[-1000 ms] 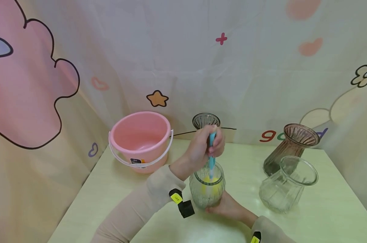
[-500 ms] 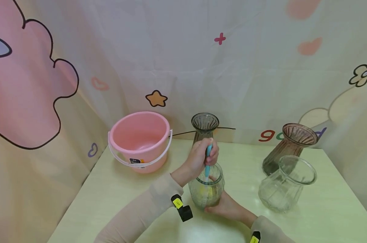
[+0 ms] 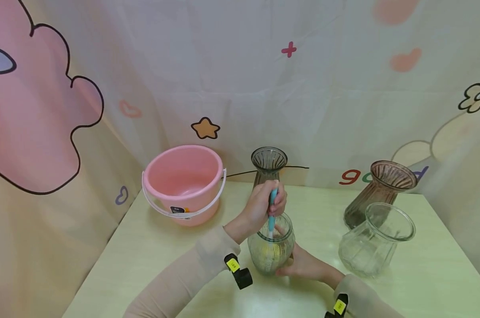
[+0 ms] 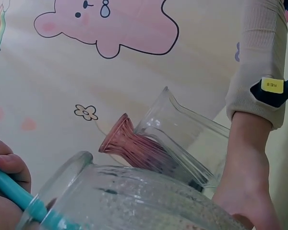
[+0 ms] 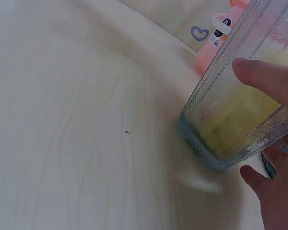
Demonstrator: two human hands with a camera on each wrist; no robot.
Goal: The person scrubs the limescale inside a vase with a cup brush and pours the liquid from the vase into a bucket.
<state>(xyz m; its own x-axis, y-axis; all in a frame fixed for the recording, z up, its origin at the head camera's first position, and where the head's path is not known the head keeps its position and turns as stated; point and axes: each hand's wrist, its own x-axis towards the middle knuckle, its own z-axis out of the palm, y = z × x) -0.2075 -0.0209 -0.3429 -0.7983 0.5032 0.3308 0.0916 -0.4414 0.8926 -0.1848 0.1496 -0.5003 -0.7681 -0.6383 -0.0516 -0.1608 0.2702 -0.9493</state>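
Observation:
My left hand (image 3: pixel 264 203) grips the turquoise handle (image 3: pixel 272 223) of a bottle brush, which points down into a clear ribbed glass vase (image 3: pixel 257 254). Its yellow sponge head (image 5: pixel 240 115) shows blurrily through the glass, low inside. At the vase's right side, my right hand (image 3: pixel 303 264) holds it, with some fingers behind the glass. In the right wrist view the thumb lies along the vase wall while another finger stands apart from the base. The left wrist view catches only part of the left hand (image 4: pixel 7 165), curled round the handle.
A pink bucket (image 3: pixel 192 205) with a white handle stands at back left. Behind my left hand is a grey glass vase (image 3: pixel 269 165). On the right, a brownish-pink vase (image 3: pixel 367 203) stands behind a clear glass vase (image 3: pixel 363 254). A printed curtain (image 3: pixel 240 110) backs the table.
My left hand has pushed the brush lower into the vase since a second ago, uncovering the grey vase behind. My right hand has shifted slightly to the right along the vase.

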